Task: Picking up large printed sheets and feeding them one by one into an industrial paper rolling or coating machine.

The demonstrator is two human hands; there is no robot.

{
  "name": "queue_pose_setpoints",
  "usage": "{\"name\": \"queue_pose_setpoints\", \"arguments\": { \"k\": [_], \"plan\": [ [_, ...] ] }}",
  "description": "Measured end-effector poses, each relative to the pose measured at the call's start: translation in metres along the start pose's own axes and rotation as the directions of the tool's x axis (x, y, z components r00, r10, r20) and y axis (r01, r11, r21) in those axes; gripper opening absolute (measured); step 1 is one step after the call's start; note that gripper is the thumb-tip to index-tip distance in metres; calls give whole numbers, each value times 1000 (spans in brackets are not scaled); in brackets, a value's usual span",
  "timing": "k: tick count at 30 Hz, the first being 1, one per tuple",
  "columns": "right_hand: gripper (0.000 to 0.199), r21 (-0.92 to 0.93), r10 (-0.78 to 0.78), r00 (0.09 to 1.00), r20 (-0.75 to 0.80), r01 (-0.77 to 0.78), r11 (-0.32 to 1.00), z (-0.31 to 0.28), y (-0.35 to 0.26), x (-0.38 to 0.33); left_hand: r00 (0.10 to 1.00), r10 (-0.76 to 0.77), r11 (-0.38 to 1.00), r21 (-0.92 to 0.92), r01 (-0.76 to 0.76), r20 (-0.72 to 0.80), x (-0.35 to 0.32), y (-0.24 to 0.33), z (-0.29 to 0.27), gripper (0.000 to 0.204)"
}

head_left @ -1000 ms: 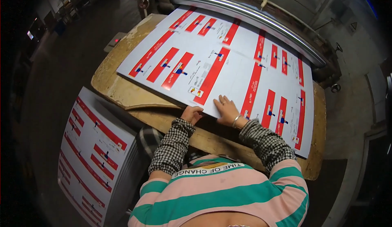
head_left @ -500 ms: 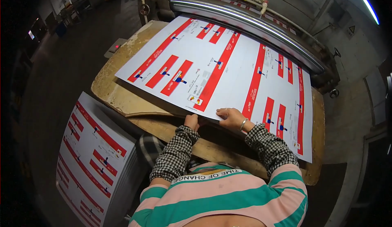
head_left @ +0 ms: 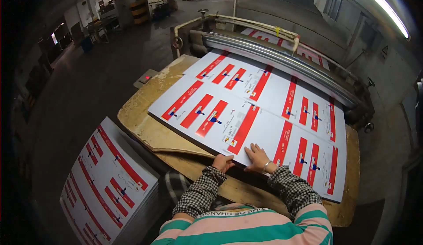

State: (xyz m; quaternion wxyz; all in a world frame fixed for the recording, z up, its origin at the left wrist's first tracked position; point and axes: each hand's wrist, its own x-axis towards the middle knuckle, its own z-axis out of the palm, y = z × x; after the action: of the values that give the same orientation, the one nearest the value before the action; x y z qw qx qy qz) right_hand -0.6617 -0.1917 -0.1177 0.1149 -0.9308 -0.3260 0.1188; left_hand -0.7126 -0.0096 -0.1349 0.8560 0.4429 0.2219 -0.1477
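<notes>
A large white printed sheet (head_left: 269,121) with red bands and small blue figures tops the stack on the wooden feed table. My left hand (head_left: 223,162) is closed at its near edge, thumb toward the paper; the other fingers are partly hidden. Just to the right, my right hand (head_left: 259,157) rests on the sheet near that edge, fingers spread. Beyond it, another printed sheet (head_left: 275,79) reaches under the metal roller (head_left: 282,62), its near edge lying across the table.
A tall stack of similar printed sheets (head_left: 105,174) stands at my lower left. Pale pipes (head_left: 251,21) frame the roller machine, with hand wheels at its sides. A box with a red light (head_left: 146,78) sits at the table's left edge. The wooden table (head_left: 143,106) has worn edges.
The upper sheet has slid away from me toward the roller, exposing another printed sheet under my hands. My right hand has gone from gripping the edge to lying spread. The view has tilted up.
</notes>
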Motion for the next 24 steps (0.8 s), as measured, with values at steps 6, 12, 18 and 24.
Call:
{"name": "queue_pose_setpoints", "arguments": {
  "k": [6,12,18,24],
  "plan": [
    [24,431,-46,994,-104,86,898,-65,14,-6,998,-13,992,-122,21,62,-8,6,4,18],
    [21,401,-112,976,-189,181,898,-69,-10,-11,971,1,998,-58,-15,-238,8,8,11,27],
    [21,393,-192,967,-165,243,887,-15,15,7,997,55,994,-88,-59,-51,18,0,-6,26],
    [30,310,217,974,-63,-188,932,-24,50,51,998,56,998,-1,-56,22,11,4,9,29]
  ]
}}
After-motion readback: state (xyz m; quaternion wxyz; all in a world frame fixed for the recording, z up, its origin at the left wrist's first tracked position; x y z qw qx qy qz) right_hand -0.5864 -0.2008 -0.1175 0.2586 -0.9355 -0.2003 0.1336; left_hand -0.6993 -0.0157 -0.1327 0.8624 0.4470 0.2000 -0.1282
